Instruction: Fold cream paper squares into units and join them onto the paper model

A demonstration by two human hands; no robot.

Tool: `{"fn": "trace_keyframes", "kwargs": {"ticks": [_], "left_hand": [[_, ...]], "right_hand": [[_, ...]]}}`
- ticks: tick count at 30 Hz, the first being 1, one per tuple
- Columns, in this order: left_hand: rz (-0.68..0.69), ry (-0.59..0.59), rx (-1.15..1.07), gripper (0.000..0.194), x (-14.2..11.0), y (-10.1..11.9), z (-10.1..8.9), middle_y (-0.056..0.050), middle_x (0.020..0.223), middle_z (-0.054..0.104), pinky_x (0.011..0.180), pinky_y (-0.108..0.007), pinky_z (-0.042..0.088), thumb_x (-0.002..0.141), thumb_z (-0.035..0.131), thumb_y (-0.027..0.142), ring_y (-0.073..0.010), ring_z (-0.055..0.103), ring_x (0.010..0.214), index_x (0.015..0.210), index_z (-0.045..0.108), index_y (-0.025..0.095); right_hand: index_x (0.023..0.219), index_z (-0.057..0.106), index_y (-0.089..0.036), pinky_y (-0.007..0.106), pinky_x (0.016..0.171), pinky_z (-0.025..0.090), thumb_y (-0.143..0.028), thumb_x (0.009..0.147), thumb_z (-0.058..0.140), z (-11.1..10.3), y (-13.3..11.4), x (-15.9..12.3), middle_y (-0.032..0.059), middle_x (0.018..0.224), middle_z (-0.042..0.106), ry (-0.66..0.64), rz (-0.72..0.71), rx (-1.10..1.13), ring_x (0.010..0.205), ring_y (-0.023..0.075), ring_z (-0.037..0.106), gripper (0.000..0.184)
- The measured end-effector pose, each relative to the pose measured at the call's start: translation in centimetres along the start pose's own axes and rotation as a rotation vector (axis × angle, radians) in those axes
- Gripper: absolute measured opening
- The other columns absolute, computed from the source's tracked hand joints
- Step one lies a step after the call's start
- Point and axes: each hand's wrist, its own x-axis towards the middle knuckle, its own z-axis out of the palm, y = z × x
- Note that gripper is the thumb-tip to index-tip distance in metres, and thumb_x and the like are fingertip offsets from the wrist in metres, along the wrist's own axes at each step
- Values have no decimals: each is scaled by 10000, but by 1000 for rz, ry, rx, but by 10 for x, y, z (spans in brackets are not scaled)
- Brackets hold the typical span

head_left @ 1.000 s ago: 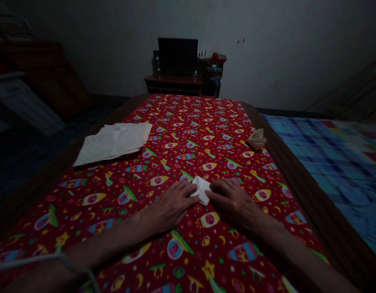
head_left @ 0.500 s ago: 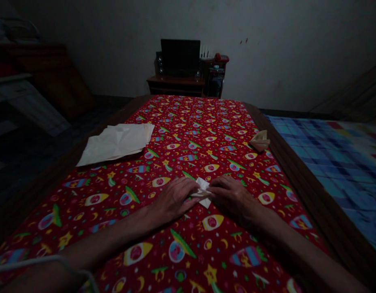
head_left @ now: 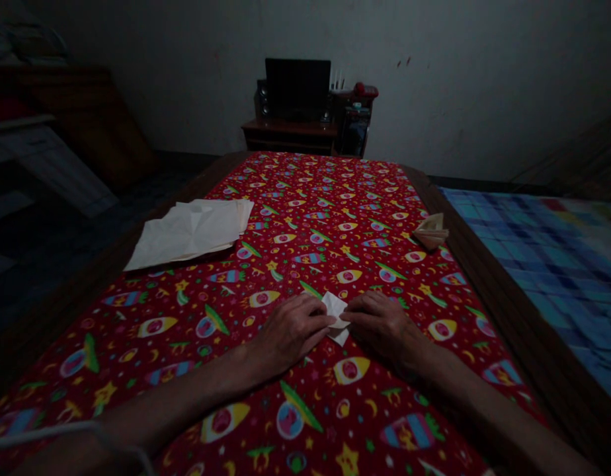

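A small folded piece of white paper [head_left: 336, 307] lies on the red patterned cloth [head_left: 305, 261], between my two hands. From its left side, my left hand [head_left: 296, 324] grips it, with the thumb and fingertips on a folded flap. My right hand [head_left: 379, 322] pinches the paper's right edge with bent fingers. Both hands rest low over the cloth, and my fingers hide parts of the paper. Farther off on the left is a stack of creased white paper sheets [head_left: 191, 228]. A folded paper piece [head_left: 431, 233] stands near the cloth's right edge.
Brown wood borders the cloth [head_left: 477, 277] on the right. Beyond the far end stand a dark monitor [head_left: 298, 89] and speakers on a wooden cabinet [head_left: 289, 135]. To the right lies a blue checked sheet [head_left: 538, 264]. A white cable [head_left: 62, 428] crosses near my left forearm.
The view has shifted slightly. On the paper between my hands, the raised middle fold looks flatter and wider, and my fingertips have moved on it. Both hands still hold it.
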Motion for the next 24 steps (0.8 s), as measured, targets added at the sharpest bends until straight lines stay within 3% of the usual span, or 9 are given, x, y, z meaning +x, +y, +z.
{"fn": "trace_keyframes", "kwargs": {"ticks": [2, 5, 9, 13, 18, 24], "left_hand": [[-40, 19, -52, 199, 0, -1, 1, -42, 913, 608, 735, -278, 454, 906, 473, 247, -158, 551, 858, 991, 648, 207], [-132, 54, -126, 182, 2, -2, 1, -36, 859, 614, 706, -262, 453, 896, 490, 236, -144, 566, 805, 863, 660, 180], [-234, 73, -110, 174, 3, -4, 0, -14, 748, 603, 655, -251, 428, 858, 558, 252, -137, 561, 725, 720, 613, 161], [-342, 57, -24, 249, 4, -6, -1, 14, 648, 565, 585, -252, 368, 835, 589, 314, -129, 528, 628, 642, 547, 164], [-323, 61, 123, 258, 2, -8, 0, 9, 684, 565, 634, -285, 346, 869, 532, 361, -150, 525, 665, 685, 538, 180], [-333, 34, 117, 241, 2, -8, 0, 18, 697, 562, 664, -296, 348, 864, 540, 370, -154, 526, 686, 710, 517, 186]], "right_hand": [[937, 638, -205, 265, 647, 428, -227, 882, 512, -1, -1, 1, 52, 864, 626, 7, 102, 70, 753, 140, 556, 139], [809, 631, -184, 237, 582, 406, -287, 905, 485, -2, -4, 6, 41, 769, 605, 11, 286, 146, 677, 127, 543, 202], [778, 607, -190, 244, 556, 358, -325, 913, 463, 0, -9, 14, 16, 694, 563, -21, 400, 83, 627, 128, 504, 239], [750, 577, -187, 252, 565, 333, -318, 909, 465, 3, -11, 18, 13, 676, 549, -10, 447, 15, 630, 137, 486, 234], [746, 531, -187, 251, 581, 336, -294, 903, 474, 5, -12, 18, 11, 693, 550, 20, 440, 23, 647, 136, 490, 198], [749, 512, -189, 246, 585, 341, -308, 891, 496, 4, -11, 17, 9, 709, 556, 7, 479, 101, 651, 132, 494, 186]]}}
